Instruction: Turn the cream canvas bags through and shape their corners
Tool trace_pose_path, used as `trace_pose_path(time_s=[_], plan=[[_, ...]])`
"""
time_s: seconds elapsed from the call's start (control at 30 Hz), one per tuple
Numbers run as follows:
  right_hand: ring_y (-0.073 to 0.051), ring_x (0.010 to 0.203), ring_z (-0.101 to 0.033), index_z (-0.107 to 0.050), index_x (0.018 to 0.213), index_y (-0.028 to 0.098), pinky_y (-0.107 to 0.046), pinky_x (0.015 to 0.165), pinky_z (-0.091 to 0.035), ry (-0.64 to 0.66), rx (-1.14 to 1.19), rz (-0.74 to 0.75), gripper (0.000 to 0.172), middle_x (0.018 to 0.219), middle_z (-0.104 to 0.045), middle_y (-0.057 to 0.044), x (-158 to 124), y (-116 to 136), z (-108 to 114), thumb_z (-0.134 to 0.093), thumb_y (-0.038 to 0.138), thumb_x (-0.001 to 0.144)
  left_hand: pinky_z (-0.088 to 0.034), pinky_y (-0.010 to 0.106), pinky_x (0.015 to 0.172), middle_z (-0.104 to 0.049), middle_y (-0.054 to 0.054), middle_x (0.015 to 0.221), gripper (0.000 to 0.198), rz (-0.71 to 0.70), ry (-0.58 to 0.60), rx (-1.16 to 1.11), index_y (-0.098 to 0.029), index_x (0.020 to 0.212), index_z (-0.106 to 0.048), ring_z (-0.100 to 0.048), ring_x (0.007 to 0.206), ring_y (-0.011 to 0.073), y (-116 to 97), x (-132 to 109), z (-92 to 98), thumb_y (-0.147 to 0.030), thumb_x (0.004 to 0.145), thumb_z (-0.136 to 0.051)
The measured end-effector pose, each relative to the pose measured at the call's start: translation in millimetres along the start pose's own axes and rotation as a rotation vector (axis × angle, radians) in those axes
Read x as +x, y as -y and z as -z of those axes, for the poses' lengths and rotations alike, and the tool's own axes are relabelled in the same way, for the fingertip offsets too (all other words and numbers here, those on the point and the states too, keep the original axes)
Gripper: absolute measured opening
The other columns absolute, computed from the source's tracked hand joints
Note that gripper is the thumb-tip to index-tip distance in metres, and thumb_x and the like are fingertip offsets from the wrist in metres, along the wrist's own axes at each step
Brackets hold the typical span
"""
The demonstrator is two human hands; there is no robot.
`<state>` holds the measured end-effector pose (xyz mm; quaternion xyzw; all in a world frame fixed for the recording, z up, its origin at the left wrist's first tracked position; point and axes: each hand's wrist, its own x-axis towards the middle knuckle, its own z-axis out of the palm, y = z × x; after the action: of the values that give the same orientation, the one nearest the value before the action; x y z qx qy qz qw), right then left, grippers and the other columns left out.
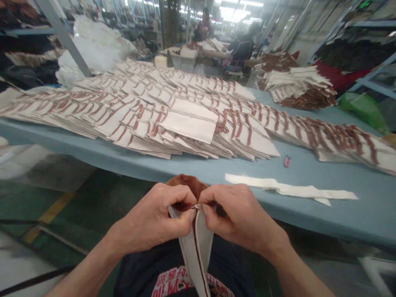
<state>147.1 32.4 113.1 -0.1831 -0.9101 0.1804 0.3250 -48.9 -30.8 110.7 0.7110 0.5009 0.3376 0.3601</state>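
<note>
Between my two hands is a cream fabric piece (189, 247) with a brown seam running down its middle and a brown fabric part at its top. My left hand (161, 214) pinches its upper edge from the left, thumb and forefinger closed. From the right, my right hand (230, 212) pinches the same edge, and the fingertips of both hands almost meet at the seam. The piece hangs down in front of my dark top, just off the table's near edge. What lies right under the fingertips is hidden.
Rows of stacked cream pieces with brown strips (188, 119) cover much of the blue table (198, 171). A cream fabric strip (291, 187) and small pink thread snips (287, 161) lie at the right. Behind are another pile (300, 84), a green bag (365, 109) and people at work.
</note>
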Motion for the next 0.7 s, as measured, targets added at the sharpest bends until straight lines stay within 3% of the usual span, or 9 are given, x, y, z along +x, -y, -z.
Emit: trace_pose_path(time_s=[0.13, 0.23, 0.3, 0.37, 0.43, 0.53, 0.7], plan=[[-0.009, 0.049, -0.053, -0.061, 0.076, 0.019, -0.022, 0.051, -0.034, 0.016, 0.045, -0.063, 0.018, 0.061, -0.062, 0.003, -2.3, -0.3, -3.8, -0.050, 0.007, 0.084, -0.036, 0.019, 0.053, -0.055, -0.006, 0.059, 0.017, -0.126, -0.187, 0.195, -0.016, 0.067, -0.059, -0.048, 0.053, 0.0074, 2.8, -3.1, -8.5, -0.013, 0.083, -0.054], [-0.010, 0.054, -0.060, -0.064, 0.086, 0.018, -0.021, 0.054, -0.039, 0.050, 0.201, -0.198, 0.012, 0.070, -0.070, 0.001, -4.6, -1.5, -6.6, -0.054, 0.012, 0.087, -0.036, 0.019, 0.054, -0.053, -0.006, 0.058, 0.016, -0.203, -0.292, 0.314, -0.017, 0.068, -0.057, -0.048, 0.052, 0.0075, 6.1, -6.1, -13.6, -0.010, 0.082, -0.053], [-0.013, 0.066, -0.068, -0.066, 0.095, 0.018, -0.022, 0.062, -0.044, 0.093, 0.300, -0.311, 0.012, 0.081, -0.075, -0.001, -4.7, -2.5, -6.6, -0.058, 0.016, 0.086, -0.036, 0.019, 0.054, -0.053, -0.007, 0.059, 0.016, -0.213, -0.276, 0.315, -0.017, 0.070, -0.058, -0.049, 0.052, 0.0073, 7.0, -7.6, -13.8, -0.009, 0.083, -0.054], [-0.014, 0.070, -0.069, -0.067, 0.090, 0.019, -0.023, 0.064, -0.044, 0.153, 0.317, -0.379, 0.009, 0.081, -0.075, 0.000, -3.9, -3.3, -5.4, -0.061, 0.018, 0.083, -0.035, 0.019, 0.053, -0.055, -0.007, 0.060, 0.016, -0.206, -0.233, 0.297, -0.017, 0.073, -0.060, -0.049, 0.052, 0.0068, 6.4, -8.4, -11.4, -0.008, 0.085, -0.054], [-0.012, 0.061, -0.060, -0.064, 0.077, 0.019, -0.023, 0.060, -0.038, 0.203, 0.278, -0.397, 0.004, 0.067, -0.066, 0.003, -3.0, -3.6, -3.8, -0.062, 0.019, 0.080, -0.036, 0.018, 0.054, -0.059, -0.007, 0.064, 0.016, -0.190, -0.174, 0.277, -0.017, 0.077, -0.063, -0.051, 0.054, 0.0065, 4.5, -8.4, -7.8, -0.007, 0.087, -0.055], [-0.008, 0.052, -0.044, -0.058, 0.068, 0.018, -0.023, 0.056, -0.029, 0.245, 0.260, -0.413, 0.012, 0.057, -0.051, 0.007, -2.1, -3.2, -2.2, -0.062, 0.020, 0.079, -0.038, 0.017, 0.055, -0.063, -0.006, 0.071, 0.015, -0.183, -0.096, 0.268, -0.017, 0.084, -0.065, -0.054, 0.058, 0.0065, 0.9, -7.1, -3.0, -0.006, 0.090, -0.056], [-0.007, 0.053, -0.039, -0.053, 0.066, 0.018, -0.022, 0.054, -0.027, 0.269, 0.360, -0.503, 0.012, 0.057, -0.044, 0.008, -0.7, -3.5, -2.6, -0.058, 0.020, 0.077, -0.047, 0.019, 0.062, -0.067, 0.000, 0.081, 0.017, -0.252, -0.062, 0.355, -0.016, 0.089, -0.064, -0.063, 0.071, 0.0113, -1.0, -5.6, -1.1, -0.007, 0.096, -0.052]])
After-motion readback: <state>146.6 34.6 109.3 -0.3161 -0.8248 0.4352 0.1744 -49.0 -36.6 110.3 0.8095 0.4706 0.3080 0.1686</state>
